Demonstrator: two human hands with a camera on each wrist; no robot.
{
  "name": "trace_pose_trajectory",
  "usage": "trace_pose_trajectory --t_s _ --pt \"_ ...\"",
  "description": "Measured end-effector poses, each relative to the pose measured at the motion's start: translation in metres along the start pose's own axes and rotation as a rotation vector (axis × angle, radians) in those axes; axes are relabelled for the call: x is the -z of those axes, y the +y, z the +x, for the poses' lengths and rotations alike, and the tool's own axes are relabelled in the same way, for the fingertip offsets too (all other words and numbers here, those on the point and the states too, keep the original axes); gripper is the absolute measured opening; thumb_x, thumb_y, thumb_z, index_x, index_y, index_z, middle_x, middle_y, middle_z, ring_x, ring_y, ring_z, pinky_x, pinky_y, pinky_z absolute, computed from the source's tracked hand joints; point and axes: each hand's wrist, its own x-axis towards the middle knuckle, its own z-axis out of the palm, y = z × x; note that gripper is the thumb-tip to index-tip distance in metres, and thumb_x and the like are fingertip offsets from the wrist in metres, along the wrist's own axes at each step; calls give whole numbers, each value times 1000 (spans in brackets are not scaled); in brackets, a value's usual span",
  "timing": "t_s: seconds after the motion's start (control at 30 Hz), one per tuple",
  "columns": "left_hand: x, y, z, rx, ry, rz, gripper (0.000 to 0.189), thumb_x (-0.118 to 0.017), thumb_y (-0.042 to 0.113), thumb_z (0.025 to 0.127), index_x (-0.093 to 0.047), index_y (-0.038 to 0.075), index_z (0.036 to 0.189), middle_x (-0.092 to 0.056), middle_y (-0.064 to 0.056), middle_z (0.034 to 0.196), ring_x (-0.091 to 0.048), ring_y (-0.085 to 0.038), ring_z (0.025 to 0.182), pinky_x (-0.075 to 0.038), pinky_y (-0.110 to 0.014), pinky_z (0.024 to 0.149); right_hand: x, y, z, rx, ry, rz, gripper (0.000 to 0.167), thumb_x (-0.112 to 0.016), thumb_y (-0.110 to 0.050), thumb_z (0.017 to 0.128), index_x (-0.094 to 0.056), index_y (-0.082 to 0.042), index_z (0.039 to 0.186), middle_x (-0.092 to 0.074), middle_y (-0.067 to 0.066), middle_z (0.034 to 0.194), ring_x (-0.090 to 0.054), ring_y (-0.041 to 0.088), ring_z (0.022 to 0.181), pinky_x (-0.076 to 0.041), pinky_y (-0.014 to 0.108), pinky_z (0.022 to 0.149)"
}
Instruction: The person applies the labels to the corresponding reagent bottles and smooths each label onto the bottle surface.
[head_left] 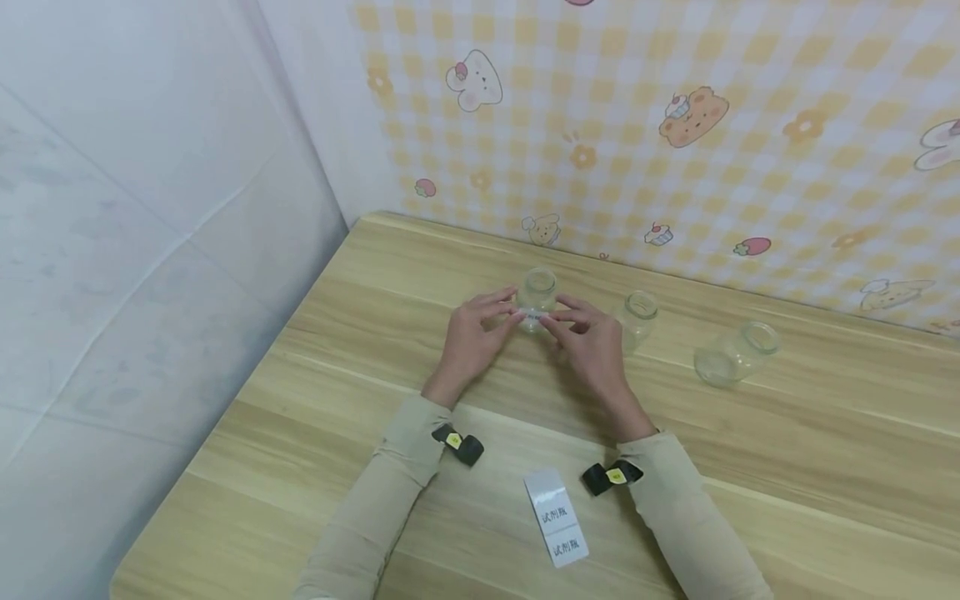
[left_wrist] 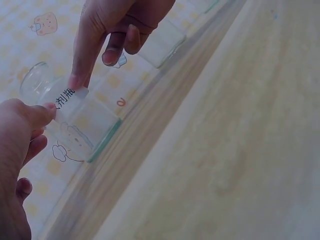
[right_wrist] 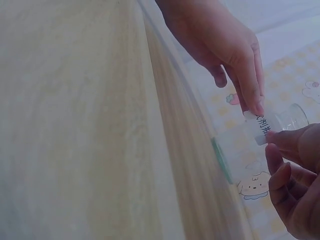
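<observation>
A clear glass jar (head_left: 539,287) stands on the table between the two hands. Across its front lies a small white label (head_left: 533,315) with black printed characters, also readable in the left wrist view (left_wrist: 67,100). My left hand (head_left: 480,329) pinches the label's left end, its thumb (left_wrist: 46,114) over the front. At the right end, my right hand (head_left: 588,337) pinches the label between thumb and index finger. Both hands hold the strip against the jar wall; how much of its back touches the glass I cannot tell.
Two more open glass jars stand to the right, one (head_left: 637,321) just beyond the right hand and another (head_left: 731,358) farther out. A white label sheet (head_left: 557,518) with printed characters lies between the forearms. A yellow checked wall covering (head_left: 622,167) rises behind the table (head_left: 330,383).
</observation>
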Motion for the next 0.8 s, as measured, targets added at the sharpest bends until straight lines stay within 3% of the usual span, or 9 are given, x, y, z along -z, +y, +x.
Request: trace_pose_trajectory --t_s 0.33,0.57,0.8 --pt "0 2 0 31 33 21 14 -78 21 94 -80 9 101 -68 -1 135 -61 -24 130 -30 -58 119 -1 -4 0 -12 -7 -7 18 -80 -15 93 -80 2 99 -68 12 135 -73 31 62 -48 16 51" --pt "-2 4 0 94 47 -11 14 -81 21 91 -81 10 100 -69 0 132 -62 -23 129 -38 -49 116 -1 -3 0 -26 -7 -7 18 -80 -17 92 -80 0 98 -69 11 134 -73 31 64 -46 16 52" --pt "-2 2 -1 107 58 -26 16 -84 24 89 -81 10 97 -72 -2 127 -64 -24 126 -43 -44 113 -1 -2 1 -33 -4 5 20 -82 -21 91 -81 -1 95 -70 9 132 -74 29 65 -47 17 54"
